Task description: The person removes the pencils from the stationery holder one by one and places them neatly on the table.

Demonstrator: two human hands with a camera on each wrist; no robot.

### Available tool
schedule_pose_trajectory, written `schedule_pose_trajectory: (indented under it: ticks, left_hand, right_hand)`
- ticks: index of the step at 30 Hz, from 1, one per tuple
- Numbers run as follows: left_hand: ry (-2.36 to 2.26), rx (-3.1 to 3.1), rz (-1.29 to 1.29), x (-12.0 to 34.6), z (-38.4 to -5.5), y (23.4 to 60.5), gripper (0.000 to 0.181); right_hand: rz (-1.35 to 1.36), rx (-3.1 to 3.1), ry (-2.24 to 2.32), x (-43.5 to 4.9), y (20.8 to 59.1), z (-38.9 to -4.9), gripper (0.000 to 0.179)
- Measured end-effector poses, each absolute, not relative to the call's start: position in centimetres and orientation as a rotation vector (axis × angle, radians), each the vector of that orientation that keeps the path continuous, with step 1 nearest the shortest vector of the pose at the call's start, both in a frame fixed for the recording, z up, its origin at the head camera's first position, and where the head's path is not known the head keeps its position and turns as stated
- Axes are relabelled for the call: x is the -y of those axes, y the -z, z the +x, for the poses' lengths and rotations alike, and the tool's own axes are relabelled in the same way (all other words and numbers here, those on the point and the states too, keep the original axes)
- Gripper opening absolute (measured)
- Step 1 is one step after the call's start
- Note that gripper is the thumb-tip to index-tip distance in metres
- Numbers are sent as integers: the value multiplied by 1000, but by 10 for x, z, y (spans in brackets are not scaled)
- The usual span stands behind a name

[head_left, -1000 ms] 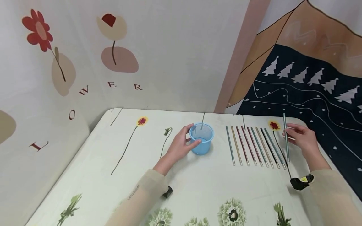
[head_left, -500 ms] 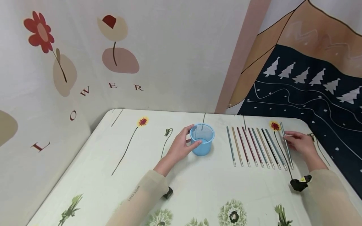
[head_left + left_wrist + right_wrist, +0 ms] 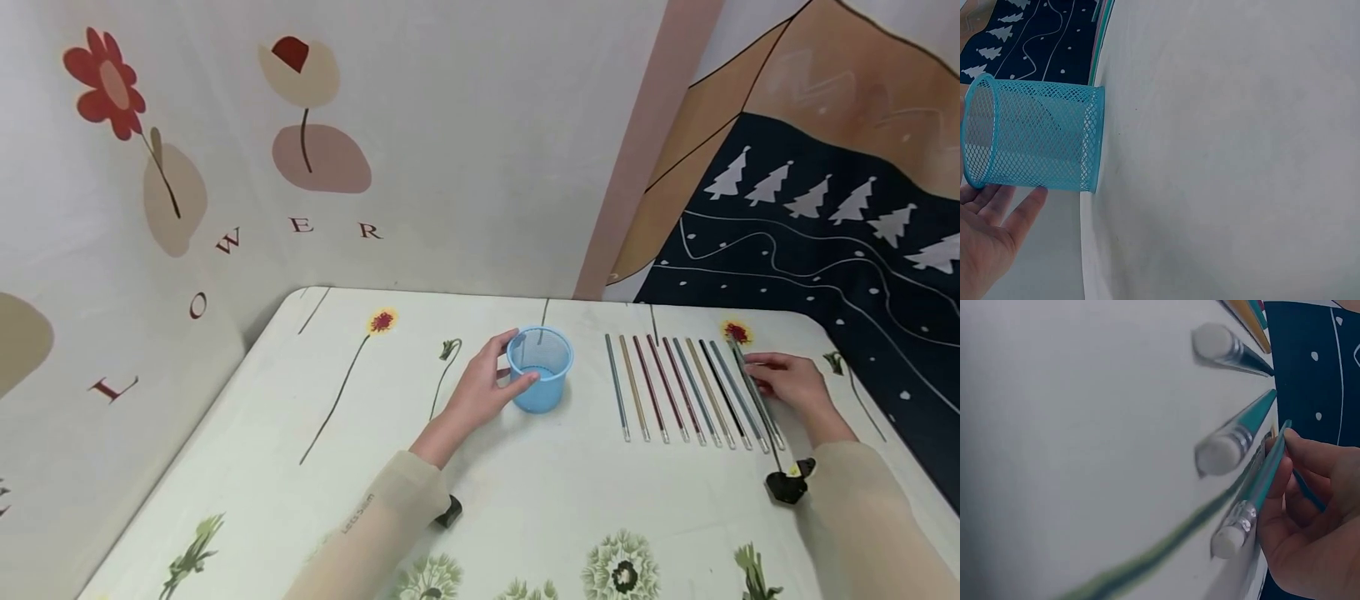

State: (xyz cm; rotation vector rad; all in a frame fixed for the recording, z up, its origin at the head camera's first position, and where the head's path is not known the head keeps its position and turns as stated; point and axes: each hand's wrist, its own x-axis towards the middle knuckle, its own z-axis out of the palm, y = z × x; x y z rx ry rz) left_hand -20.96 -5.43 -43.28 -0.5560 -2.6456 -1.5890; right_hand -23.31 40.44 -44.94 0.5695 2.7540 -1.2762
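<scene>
A light blue mesh pen holder (image 3: 537, 396) stands upright on the table, and my left hand (image 3: 477, 390) holds it from the left, thumb in front and fingers behind. In the left wrist view the fingers touch the side of the mesh. To the right, my right hand (image 3: 798, 390) pinches a teal pencil (image 3: 1265, 478) between thumb and fingers, low at the table surface. Its white eraser end points toward me. Left of it lies a row of several pencils (image 3: 652, 387) in teal, gold, dark red and black, side by side with erasers toward me.
The table (image 3: 525, 483) has a white cloth printed with flowers and stems. A pale curtain (image 3: 465, 167) hangs behind it, and a dark cloth with white trees (image 3: 780, 250) covers the back right. A black wrist device (image 3: 786, 487) sits by the right cuff.
My right hand has brought the teal pencil down and left, from above the table to the right end of the row. The left hand and pen holder have stayed in place.
</scene>
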Motion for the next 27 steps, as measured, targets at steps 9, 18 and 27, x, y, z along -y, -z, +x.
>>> schedule_pose_trajectory:
  ticks: [9, 18, 27]
  left_hand:
    - [1566, 2659, -554, 57, -210, 433, 77]
    - [1405, 2712, -569, 60, -213, 433, 77]
    - [1110, 2783, -550, 81, -229, 415, 78]
  right_hand:
    - [572, -2811, 1192, -397, 451, -229, 45]
    - [574, -2819, 1265, -394, 451, -228, 42]
    - [573, -2517, 1977, -416, 431, -219, 4]
